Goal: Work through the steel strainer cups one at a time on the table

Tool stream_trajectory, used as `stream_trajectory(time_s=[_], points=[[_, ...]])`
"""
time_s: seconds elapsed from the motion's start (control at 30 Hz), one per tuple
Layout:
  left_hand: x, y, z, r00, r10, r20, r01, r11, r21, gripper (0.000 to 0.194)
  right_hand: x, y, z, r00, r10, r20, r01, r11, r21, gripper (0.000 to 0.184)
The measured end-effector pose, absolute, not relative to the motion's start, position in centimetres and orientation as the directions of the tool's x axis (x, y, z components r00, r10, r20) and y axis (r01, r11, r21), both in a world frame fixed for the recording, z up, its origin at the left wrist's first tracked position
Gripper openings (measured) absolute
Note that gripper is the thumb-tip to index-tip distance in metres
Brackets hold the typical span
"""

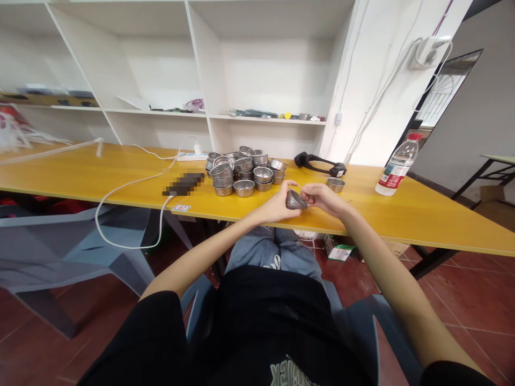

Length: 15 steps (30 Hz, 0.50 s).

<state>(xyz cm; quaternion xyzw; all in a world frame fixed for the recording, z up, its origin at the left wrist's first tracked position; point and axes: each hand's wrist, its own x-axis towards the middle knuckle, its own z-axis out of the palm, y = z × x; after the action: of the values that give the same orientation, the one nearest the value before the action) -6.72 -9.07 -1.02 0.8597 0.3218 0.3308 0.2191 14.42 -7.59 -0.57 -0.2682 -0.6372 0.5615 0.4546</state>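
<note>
My left hand point(280, 206) is closed round a small perforated metal strainer basket point(295, 200), holding it tilted just above the table's front edge. Close against the basket's right side is my right hand point(322, 197), its fingers pinched together. Whatever lies between those fingertips is too small to make out. Beyond my left hand stands a stacked heap of similar strainer baskets point(243, 187). One more metal basket point(335, 185) sits apart, to the right of my right hand.
The yellow table point(406, 220) carries a black headband-like device point(317, 162), a water bottle point(399, 165) with a red cap, and a pixelated dark object point(183, 184) on a white cable point(105, 199). White shelves point(277, 69) rise behind. A grey-blue chair point(76, 241) stands left.
</note>
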Motion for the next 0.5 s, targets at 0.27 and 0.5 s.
stream_trajectory(time_s=[0.27, 0.5], points=[[-6.67, -9.01, -1.09, 0.584, 0.675, 0.451, 0.402, -0.723, 0.562, 0.082, 14.22, -7.63, -0.81, -0.445, 0.82, 0.36, -0.116, 0.346, -0.931, 0.055], [-6.77, -8.88, -1.09, 0.578, 0.693, 0.431, 0.422, -0.706, 0.569, 0.078, 14.12, -7.52, -1.02, -0.46, 0.791, 0.403, -0.093, 0.408, -0.908, 0.061]])
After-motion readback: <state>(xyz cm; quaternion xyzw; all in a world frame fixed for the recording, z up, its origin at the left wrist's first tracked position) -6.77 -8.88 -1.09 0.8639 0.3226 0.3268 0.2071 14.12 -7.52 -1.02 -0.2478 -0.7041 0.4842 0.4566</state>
